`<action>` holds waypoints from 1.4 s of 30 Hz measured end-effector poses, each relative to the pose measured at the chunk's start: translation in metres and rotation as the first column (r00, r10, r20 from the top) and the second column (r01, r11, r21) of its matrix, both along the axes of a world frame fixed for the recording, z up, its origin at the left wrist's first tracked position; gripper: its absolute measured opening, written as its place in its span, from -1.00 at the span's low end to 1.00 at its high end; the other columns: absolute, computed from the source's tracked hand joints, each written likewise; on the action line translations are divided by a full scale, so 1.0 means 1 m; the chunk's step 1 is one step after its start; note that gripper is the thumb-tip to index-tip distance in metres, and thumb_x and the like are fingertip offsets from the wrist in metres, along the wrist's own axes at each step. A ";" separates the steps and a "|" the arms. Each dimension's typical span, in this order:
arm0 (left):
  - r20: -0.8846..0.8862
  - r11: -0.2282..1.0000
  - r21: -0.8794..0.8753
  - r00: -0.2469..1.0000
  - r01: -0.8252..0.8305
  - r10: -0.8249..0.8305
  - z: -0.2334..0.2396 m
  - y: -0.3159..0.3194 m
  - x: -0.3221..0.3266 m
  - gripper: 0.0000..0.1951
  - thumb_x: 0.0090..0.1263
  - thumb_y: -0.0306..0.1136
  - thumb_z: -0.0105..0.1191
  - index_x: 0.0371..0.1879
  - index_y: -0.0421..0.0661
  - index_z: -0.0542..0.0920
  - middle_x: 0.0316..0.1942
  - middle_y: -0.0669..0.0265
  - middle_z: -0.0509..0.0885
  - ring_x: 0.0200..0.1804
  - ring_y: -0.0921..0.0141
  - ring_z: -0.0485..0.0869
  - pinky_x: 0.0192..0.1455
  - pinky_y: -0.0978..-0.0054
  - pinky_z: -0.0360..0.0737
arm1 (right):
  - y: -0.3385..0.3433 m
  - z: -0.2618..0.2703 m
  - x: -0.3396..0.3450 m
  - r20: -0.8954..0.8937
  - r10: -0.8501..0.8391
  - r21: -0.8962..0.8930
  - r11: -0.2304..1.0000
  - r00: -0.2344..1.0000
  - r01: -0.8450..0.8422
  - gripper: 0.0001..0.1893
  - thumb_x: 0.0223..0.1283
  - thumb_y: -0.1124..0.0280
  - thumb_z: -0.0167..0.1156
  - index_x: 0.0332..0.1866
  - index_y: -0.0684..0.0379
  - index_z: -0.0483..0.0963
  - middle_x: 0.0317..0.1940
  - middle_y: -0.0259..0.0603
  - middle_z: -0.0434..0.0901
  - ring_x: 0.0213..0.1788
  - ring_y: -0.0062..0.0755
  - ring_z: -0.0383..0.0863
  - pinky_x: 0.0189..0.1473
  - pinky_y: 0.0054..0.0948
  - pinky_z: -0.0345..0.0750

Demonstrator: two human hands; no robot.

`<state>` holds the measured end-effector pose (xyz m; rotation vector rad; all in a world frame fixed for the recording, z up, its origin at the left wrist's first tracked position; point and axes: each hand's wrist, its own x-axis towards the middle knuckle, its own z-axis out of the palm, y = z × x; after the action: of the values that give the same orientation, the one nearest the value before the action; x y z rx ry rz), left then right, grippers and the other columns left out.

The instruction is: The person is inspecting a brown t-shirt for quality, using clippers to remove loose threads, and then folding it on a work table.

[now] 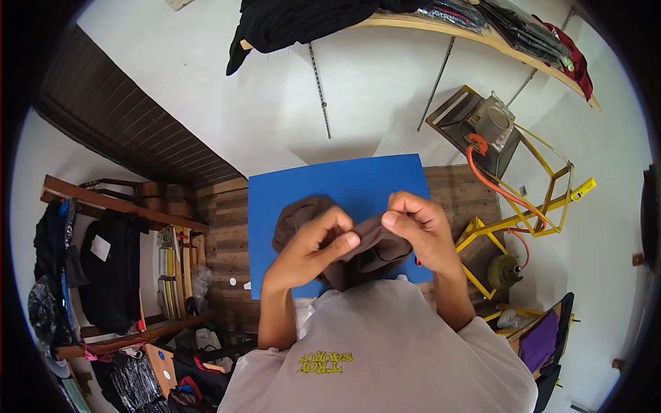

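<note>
A dark brown cloth garment point(302, 219) lies bunched over the blue tabletop point(335, 178), close in front of my chest. My left hand point(315, 248) pinches the raised edge of the cloth between thumb and fingers. To its right, my right hand point(421, 227) grips the same edge with thumb and fingertips, so a short strip of fabric spans the two hands. The folds below hang loosely, and their lower part is hidden by my shirt. A small red object point(418, 261) shows just under my right wrist; what it is cannot be told.
A yellow metal frame point(555, 199) with an orange hose point(483, 173) stands right of the table. A wooden shelf point(444, 26) with folded dark clothes hangs on the far wall. At left is a rack point(124, 206) holding black garments. A gas cylinder point(503, 271) is at lower right.
</note>
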<state>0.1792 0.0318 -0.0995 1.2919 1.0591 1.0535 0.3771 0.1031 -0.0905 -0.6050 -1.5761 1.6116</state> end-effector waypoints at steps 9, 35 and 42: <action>0.096 0.987 -0.095 0.985 -0.132 0.141 -0.017 -0.011 -0.027 -0.78 0.30 -0.28 0.23 -0.50 -0.12 0.54 -0.57 0.59 0.39 -0.45 0.69 0.27 -0.40 0.70 0.15 | 0.017 -0.001 0.036 -0.137 -0.344 -0.067 0.939 0.929 0.337 -0.83 0.12 0.42 0.12 -0.51 0.16 0.31 -0.50 -0.46 0.29 -0.41 -0.67 0.20 -0.30 -0.64 0.16; -0.177 0.980 0.197 0.984 0.034 0.001 0.016 -0.005 -0.020 -0.87 0.40 -0.42 0.09 -0.37 -0.21 0.53 -0.50 0.48 0.43 -0.39 0.62 0.33 -0.36 0.61 0.28 | 0.015 0.008 0.011 0.198 0.118 0.332 0.926 0.973 -0.180 -0.72 0.13 0.34 0.28 -0.11 0.26 0.49 -0.18 -0.24 0.55 -0.01 -0.40 0.50 0.10 -0.40 0.38; -0.062 0.997 0.038 0.996 0.066 -0.064 0.004 0.004 -0.018 -0.85 0.33 -0.40 0.20 -0.40 -0.20 0.56 -0.52 0.51 0.48 -0.45 0.67 0.33 -0.42 0.65 0.27 | 0.009 -0.003 -0.008 0.234 0.230 0.053 0.967 0.945 -0.248 -0.85 0.23 0.47 0.24 -0.34 0.21 0.40 -0.44 -0.50 0.40 -0.47 -0.80 0.23 -0.44 -0.68 0.22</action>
<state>0.1617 0.0358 -0.0957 1.3893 1.0390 0.9966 0.3695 0.1122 -0.0939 -0.5878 -1.9375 1.6912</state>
